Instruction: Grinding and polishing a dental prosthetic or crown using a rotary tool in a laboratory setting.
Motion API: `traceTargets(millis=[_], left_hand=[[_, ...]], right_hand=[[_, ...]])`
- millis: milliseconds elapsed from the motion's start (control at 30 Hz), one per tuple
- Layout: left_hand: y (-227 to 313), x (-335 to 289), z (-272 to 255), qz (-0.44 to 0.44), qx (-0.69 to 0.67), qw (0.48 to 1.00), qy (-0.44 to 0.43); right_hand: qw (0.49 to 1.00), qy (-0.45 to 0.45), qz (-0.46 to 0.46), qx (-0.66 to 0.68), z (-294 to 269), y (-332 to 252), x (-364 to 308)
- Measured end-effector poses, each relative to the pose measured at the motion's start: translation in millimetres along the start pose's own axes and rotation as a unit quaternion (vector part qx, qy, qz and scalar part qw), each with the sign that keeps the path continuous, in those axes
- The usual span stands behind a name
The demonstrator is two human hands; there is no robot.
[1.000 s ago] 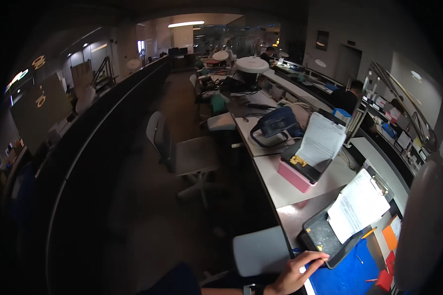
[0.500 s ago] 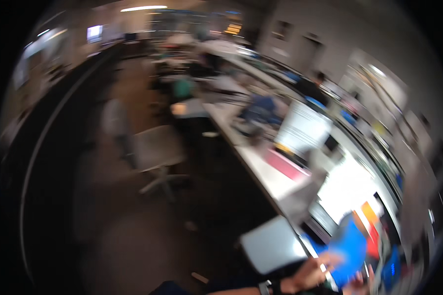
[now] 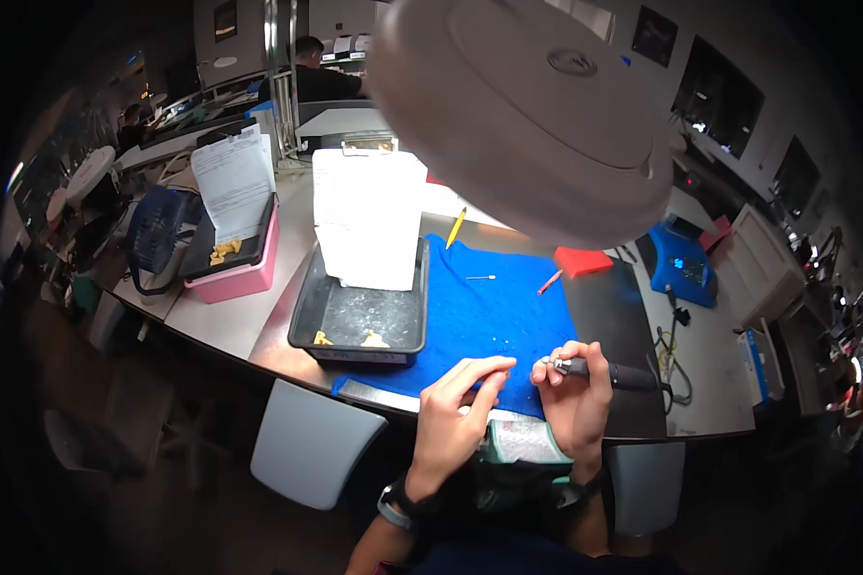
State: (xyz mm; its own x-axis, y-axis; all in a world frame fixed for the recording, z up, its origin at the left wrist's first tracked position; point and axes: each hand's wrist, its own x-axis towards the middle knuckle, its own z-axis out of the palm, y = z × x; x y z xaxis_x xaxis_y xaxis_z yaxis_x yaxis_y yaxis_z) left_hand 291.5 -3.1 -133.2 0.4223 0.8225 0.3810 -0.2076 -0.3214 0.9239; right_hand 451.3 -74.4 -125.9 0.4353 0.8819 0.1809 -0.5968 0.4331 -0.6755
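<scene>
My right hand (image 3: 575,407) is closed around a rotary handpiece (image 3: 633,378). This has a black body, a silver nose pointing left and a cord trailing from its right end. Just left of its tip, my left hand (image 3: 454,412) is closed in a pinch. Anything between those fingertips is too small or hidden to name. Both hands are over the near edge of a blue cloth (image 3: 489,321) on the bench. A black tray (image 3: 420,316) stands left of them, with small yellowish pieces (image 3: 374,339) inside and white paper sheets (image 3: 367,216) propped up at its back.
A large round lamp head (image 3: 518,125) hangs close above the bench. On or beside the cloth lie a yellow pen-like tool (image 3: 455,228), a red pencil (image 3: 549,281) and a red block (image 3: 583,261). A blue control unit (image 3: 683,268) stands right; a pink bin (image 3: 244,273) and fan (image 3: 158,230) stand left.
The view has swung from a blurred look along the room to the bench ahead, now mostly sharp. My hands now sit near its middle rather than at the lower right.
</scene>
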Motion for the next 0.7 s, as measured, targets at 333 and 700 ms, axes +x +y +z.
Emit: traceTargets(millis=[333, 700], left_hand=[[18, -5, 4, -0.058, 0.021, 0.996, 0.056], [11, 4, 10, -0.051, 0.004, 0.997, 0.058]], right_hand=[[0.986, -0.017, -0.012, -0.164, 19, -6, -5], [0.987, 0.007, 0.018, -0.159, 11, -5, 1]])
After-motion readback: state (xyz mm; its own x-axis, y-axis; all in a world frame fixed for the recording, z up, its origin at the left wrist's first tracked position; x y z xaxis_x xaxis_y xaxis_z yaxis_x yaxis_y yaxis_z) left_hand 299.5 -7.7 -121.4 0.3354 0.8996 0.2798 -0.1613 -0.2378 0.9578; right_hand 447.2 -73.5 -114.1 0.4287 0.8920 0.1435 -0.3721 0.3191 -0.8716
